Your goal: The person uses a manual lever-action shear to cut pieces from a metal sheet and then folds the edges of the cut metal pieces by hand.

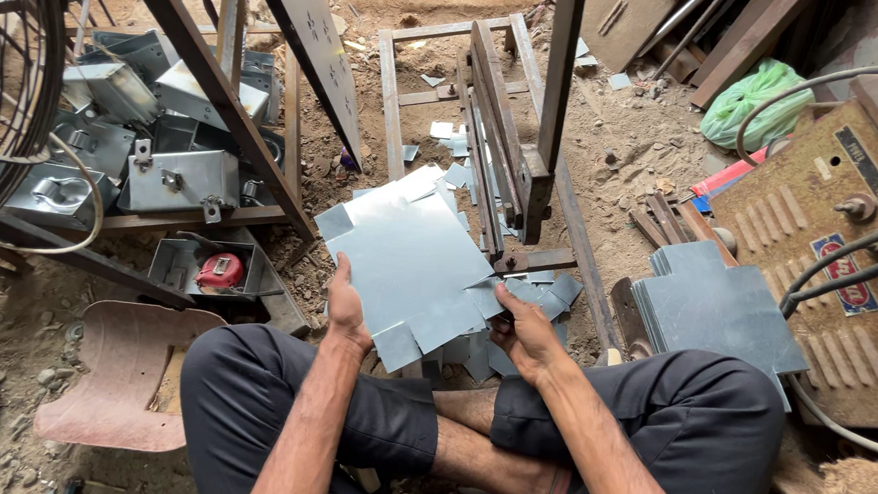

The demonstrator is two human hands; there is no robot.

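I sit cross-legged on the ground and hold a flat grey sheet-metal blank with notched corners in front of my knees. My left hand grips its left edge with the thumb on top. My right hand pinches the lower right corner tab of the same sheet. The sheet tilts up and away from me. Under it lie several small offcuts of sheet metal on the dirt.
A stack of similar cut blanks lies by my right knee. A rusty machine with cables stands at right. A steel frame stands ahead. Folded metal boxes pile up at left, with a red tape measure in a tray.
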